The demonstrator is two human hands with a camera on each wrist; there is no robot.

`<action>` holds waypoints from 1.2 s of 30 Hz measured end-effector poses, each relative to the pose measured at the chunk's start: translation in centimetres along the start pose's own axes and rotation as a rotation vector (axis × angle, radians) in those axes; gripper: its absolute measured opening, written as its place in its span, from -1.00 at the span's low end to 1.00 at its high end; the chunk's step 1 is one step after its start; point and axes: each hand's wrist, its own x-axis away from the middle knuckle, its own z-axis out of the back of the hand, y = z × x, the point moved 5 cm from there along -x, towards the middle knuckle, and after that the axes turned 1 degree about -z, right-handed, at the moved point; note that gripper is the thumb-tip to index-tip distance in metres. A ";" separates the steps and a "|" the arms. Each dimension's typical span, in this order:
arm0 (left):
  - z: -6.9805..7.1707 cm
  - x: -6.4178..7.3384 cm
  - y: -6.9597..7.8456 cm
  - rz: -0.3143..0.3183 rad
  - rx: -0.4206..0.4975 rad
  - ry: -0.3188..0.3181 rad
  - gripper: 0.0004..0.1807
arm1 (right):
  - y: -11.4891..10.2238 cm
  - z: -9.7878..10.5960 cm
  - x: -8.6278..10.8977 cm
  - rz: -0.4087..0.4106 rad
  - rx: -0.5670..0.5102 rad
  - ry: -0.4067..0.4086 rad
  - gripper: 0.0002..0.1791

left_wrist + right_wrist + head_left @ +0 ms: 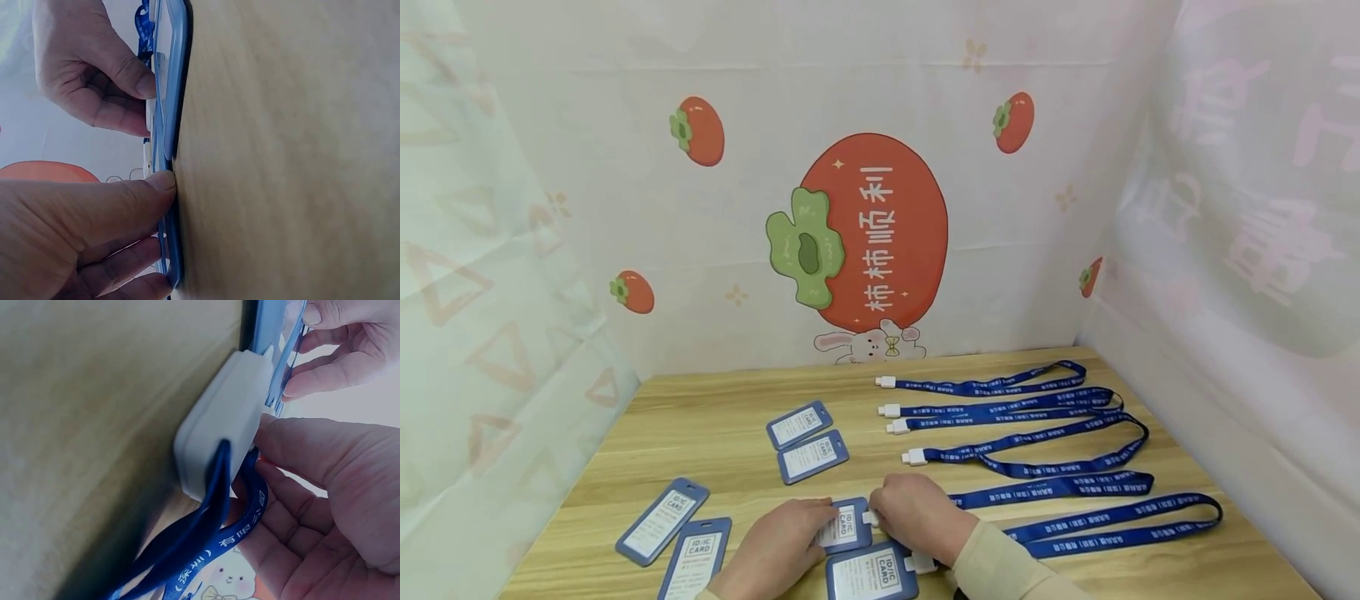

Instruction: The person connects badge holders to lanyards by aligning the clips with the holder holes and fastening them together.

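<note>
My left hand [775,546] holds a blue ID card holder [848,527] flat on the table. In the left wrist view, the thumb and fingers grip its opposite edges. At its slotted end, my right hand [921,512] pinches the white clip [869,518] of a blue lanyard [1052,492]. The right fingers partly hide that clip. Just in front lies a second card holder [874,573], joined to the white clip [921,563] of another blue lanyard [1120,527]. This nearer clip looms large in the right wrist view, beside my right thumb.
Two card holders [812,456] lie together farther back, and two more [662,521] are at the left. Several blue lanyards [1030,446] with white clips stretch across the right side of the wooden table [715,442]. A printed white cloth [1000,250] hangs behind it.
</note>
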 end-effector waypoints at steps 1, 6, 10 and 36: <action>-0.1 0.0 0.0 0.003 0.002 -0.001 -0.63 | 0.0 -0.1 0.0 -0.005 -0.006 -0.004 -0.85; -0.3 0.0 -0.1 0.023 0.018 -0.014 -0.68 | 0.3 -0.3 0.0 -0.025 -0.038 -0.015 -0.84; -0.4 0.1 0.0 0.033 0.009 -0.016 -0.66 | 0.5 -0.3 0.1 -0.041 -0.045 -0.029 -0.83; -0.3 0.3 0.3 0.108 0.044 -0.082 -0.56 | 2.5 0.5 1.6 -0.039 -0.036 0.036 -0.84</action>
